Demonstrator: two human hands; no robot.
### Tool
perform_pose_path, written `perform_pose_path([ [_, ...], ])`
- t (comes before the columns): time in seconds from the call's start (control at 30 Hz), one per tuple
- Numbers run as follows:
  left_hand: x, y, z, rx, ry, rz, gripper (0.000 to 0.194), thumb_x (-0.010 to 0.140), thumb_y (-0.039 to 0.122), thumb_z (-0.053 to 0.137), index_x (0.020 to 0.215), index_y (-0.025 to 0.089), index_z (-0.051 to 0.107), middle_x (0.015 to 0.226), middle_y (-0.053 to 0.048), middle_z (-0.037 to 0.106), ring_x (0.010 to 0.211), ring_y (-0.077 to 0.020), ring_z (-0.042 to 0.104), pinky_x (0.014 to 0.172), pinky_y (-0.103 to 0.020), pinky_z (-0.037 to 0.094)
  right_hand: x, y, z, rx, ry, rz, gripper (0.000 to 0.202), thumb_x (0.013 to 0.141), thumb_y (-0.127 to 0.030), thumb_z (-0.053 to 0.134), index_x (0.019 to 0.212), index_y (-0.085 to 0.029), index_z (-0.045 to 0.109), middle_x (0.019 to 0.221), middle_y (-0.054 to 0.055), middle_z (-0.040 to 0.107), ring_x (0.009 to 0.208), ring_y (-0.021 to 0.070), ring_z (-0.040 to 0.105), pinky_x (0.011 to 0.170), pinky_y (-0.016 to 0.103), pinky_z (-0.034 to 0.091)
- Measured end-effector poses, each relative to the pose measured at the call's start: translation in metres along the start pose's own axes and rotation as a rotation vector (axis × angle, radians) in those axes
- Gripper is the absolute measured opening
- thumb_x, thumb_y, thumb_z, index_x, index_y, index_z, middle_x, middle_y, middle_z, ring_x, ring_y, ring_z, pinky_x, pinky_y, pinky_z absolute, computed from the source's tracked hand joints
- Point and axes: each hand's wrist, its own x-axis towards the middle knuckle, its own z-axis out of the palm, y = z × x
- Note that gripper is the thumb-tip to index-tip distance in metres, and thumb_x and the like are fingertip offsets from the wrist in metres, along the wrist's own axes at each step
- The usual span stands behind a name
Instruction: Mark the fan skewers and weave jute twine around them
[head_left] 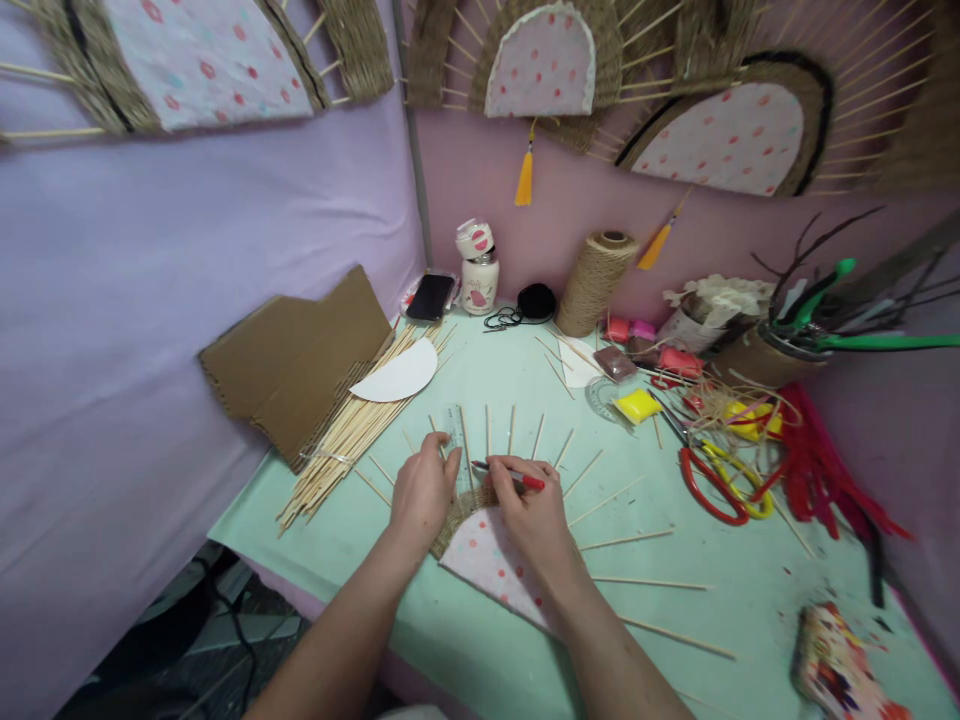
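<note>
In front of me lies a half-round craft piece (487, 550) covered in white fabric with red dots. A woven twine band (452, 520) borders its curve, and thin wooden sticks (631, 582) fan out from it. My left hand (422, 487) holds a clear ruler (454, 425) along one of the upper sticks. Gripped in my right hand (531, 505) is a red pen (533, 482), its dark tip pointing left at the stick beside the ruler. My right hand and forearm hide part of the fabric and band.
Bundled sticks (337, 440), a white paper half-circle (401, 375) and cardboard (292, 350) lie left. At the back stand a bottle (480, 280) and a twine spool (596, 285). Scissors (712, 488) and red ribbon (814, 470) lie right. Similar finished pieces (544, 65) hang on the wall.
</note>
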Motion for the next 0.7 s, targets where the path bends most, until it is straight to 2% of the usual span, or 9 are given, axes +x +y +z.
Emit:
perform_pose_path([
  [0.7, 0.0010, 0.0016, -0.0003, 0.024, -0.013, -0.015, 0.033, 0.090, 0.036, 0.044, 0.115, 0.016, 0.054, 0.052, 0.000, 0.060, 0.070, -0.0228, 0.065, 0.065, -0.029, 0.039, -0.0002, -0.0012, 0.0000, -0.012, 0.008, 0.010, 0.030, 0.087, -0.038, 0.046, 0.080, -0.023, 0.071, 0.079, 0.003, 0.074, 0.078, 0.0200, 0.063, 0.090, 0.039, 0.032],
])
